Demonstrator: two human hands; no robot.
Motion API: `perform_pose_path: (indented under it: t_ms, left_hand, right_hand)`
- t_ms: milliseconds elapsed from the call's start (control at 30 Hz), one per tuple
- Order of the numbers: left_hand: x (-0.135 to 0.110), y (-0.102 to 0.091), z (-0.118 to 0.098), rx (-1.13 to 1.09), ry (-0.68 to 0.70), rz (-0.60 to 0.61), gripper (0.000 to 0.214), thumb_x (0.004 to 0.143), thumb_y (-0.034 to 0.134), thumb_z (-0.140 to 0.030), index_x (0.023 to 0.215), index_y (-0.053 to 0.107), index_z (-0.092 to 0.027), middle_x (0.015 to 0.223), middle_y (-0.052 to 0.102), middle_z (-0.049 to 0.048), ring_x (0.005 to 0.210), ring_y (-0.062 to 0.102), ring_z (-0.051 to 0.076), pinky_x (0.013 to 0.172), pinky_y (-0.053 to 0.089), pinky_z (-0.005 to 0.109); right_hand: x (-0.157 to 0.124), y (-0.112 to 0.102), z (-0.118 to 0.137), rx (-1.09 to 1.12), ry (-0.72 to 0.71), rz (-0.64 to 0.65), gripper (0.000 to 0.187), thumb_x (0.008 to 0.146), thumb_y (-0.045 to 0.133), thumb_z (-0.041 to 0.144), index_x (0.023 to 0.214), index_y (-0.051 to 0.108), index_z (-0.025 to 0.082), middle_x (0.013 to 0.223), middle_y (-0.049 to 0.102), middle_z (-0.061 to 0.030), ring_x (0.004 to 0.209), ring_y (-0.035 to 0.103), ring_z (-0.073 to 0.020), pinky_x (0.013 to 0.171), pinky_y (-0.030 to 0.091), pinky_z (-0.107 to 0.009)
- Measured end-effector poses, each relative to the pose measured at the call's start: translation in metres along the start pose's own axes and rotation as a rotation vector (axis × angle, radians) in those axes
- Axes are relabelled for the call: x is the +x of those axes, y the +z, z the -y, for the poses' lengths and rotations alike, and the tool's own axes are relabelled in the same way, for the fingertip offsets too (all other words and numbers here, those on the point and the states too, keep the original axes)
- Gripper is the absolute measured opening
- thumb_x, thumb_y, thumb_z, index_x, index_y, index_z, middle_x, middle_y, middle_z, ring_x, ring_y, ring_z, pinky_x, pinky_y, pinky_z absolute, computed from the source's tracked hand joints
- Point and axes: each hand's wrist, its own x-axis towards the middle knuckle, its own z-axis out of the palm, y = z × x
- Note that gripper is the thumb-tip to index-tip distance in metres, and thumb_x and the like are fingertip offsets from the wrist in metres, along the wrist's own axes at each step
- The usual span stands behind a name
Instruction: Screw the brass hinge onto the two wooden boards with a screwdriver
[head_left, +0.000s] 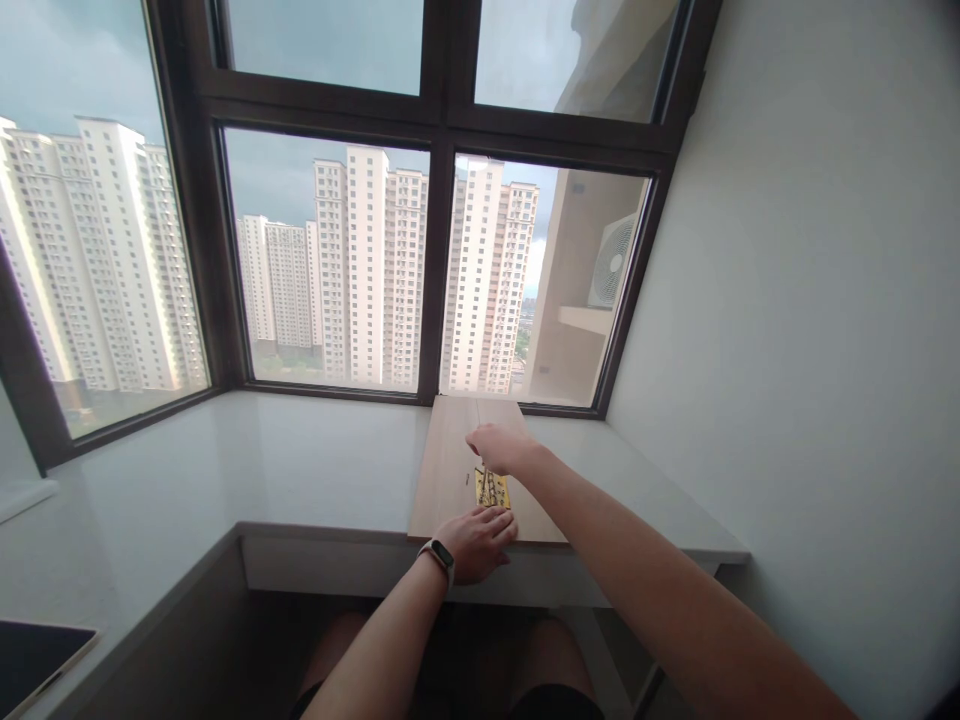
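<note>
A light wooden board (450,470) lies on the white window sill (300,470). On it sits a small yellow card or panel with dark markings (491,489). My left hand (480,540), with a band on its wrist, rests at the board's near edge with its fingers bent, touching the yellow piece's near end. My right hand (499,447) hovers just above the yellow piece, fingers pinched together; whatever they hold is too small to make out.
A large dark-framed window (439,250) looks out on tall apartment blocks. A white wall (787,350) closes the right side. A dark flat item (37,655) lies at the lower left. My knees show below the sill's edge.
</note>
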Motion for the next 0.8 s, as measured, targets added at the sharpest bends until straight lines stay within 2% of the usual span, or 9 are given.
perform_pose_path:
  t_ms: [100, 200, 300, 433, 567, 633, 700, 800]
  left_hand:
    - [0.0000, 0.0000, -0.0001, 0.000, 0.003, 0.004, 0.055, 0.099, 0.053, -0.043, 0.145, 0.041, -0.017, 0.145, 0.051, 0.0149, 0.137, 0.044, 0.028, 0.111, 0.039, 0.041]
    - [-0.0001, -0.0004, -0.0003, -0.002, 0.003, 0.002, 0.055, 0.099, 0.053, -0.044, 0.145, 0.041, -0.016, 0.145, 0.052, 0.0145, 0.137, 0.044, 0.027, 0.112, 0.039, 0.041]
    - [-0.0003, -0.0008, -0.0003, -0.005, -0.001, -0.002, 0.055, 0.098, 0.054, -0.043, 0.145, 0.041, -0.016, 0.145, 0.052, 0.0143, 0.137, 0.044, 0.027, 0.112, 0.039, 0.041]
    - [-0.0005, 0.0003, 0.0004, -0.017, -0.002, -0.010, 0.055, 0.098, 0.053, -0.043, 0.145, 0.041, -0.016, 0.145, 0.052, 0.0140, 0.137, 0.044, 0.027, 0.112, 0.040, 0.041]
    - [-0.0007, 0.0019, 0.0010, -0.023, -0.003, -0.013, 0.055, 0.099, 0.053, -0.044, 0.145, 0.042, -0.016, 0.146, 0.051, 0.0138, 0.137, 0.044, 0.028, 0.112, 0.040, 0.041]
    - [-0.0007, 0.0020, 0.0011, -0.020, -0.002, -0.011, 0.055, 0.099, 0.053, -0.044, 0.145, 0.041, -0.016, 0.146, 0.051, 0.0141, 0.137, 0.044, 0.028, 0.112, 0.040, 0.042]
    - [-0.0006, 0.0016, 0.0009, -0.016, 0.000, -0.004, 0.056, 0.098, 0.053, -0.043, 0.146, 0.041, -0.017, 0.145, 0.051, 0.0144, 0.137, 0.044, 0.027, 0.112, 0.040, 0.042]
    - [-0.0004, 0.0004, 0.0006, -0.018, 0.000, 0.000, 0.056, 0.099, 0.053, -0.043, 0.145, 0.041, -0.016, 0.145, 0.052, 0.0143, 0.137, 0.044, 0.027, 0.112, 0.040, 0.042]
  right_hand:
    - [0.0009, 0.0024, -0.0021, 0.063, 0.027, -0.007, 0.040, 0.083, 0.074, 0.029, 0.121, 0.065, 0.018, 0.119, 0.069, -0.0167, 0.104, 0.068, -0.0277, 0.078, 0.052, -0.030]
    - [0.0025, 0.0037, -0.0024, 0.073, 0.112, -0.011, 0.046, 0.092, 0.062, 0.051, 0.121, 0.066, 0.017, 0.116, 0.070, -0.0188, 0.102, 0.069, -0.0295, 0.078, 0.053, -0.033]
    - [0.0031, 0.0026, -0.0009, 0.018, 0.131, -0.011, 0.041, 0.100, 0.048, 0.047, 0.114, 0.070, 0.015, 0.111, 0.071, -0.0204, 0.101, 0.070, -0.0297, 0.080, 0.053, -0.035]
    - [0.0008, 0.0005, 0.0005, -0.033, 0.072, 0.006, 0.027, 0.092, 0.062, 0.029, 0.114, 0.069, 0.015, 0.110, 0.071, -0.0193, 0.099, 0.070, -0.0298, 0.080, 0.053, -0.037]
    - [-0.0009, 0.0022, -0.0017, -0.020, -0.004, -0.014, 0.036, 0.080, 0.070, 0.013, 0.116, 0.066, 0.017, 0.116, 0.069, -0.0167, 0.102, 0.069, -0.0272, 0.081, 0.052, -0.032]
    - [-0.0005, 0.0041, -0.0032, 0.023, -0.001, -0.025, 0.041, 0.080, 0.073, 0.016, 0.120, 0.064, 0.017, 0.121, 0.067, -0.0169, 0.105, 0.068, -0.0266, 0.080, 0.052, -0.030]
    - [0.0004, 0.0057, -0.0041, 0.075, 0.057, -0.022, 0.045, 0.083, 0.075, 0.030, 0.125, 0.062, 0.017, 0.121, 0.067, -0.0176, 0.105, 0.068, -0.0274, 0.079, 0.052, -0.030]
    - [0.0014, 0.0063, -0.0033, 0.088, 0.156, -0.008, 0.041, 0.093, 0.062, 0.045, 0.120, 0.066, 0.015, 0.115, 0.069, -0.0194, 0.099, 0.070, -0.0294, 0.077, 0.053, -0.034]
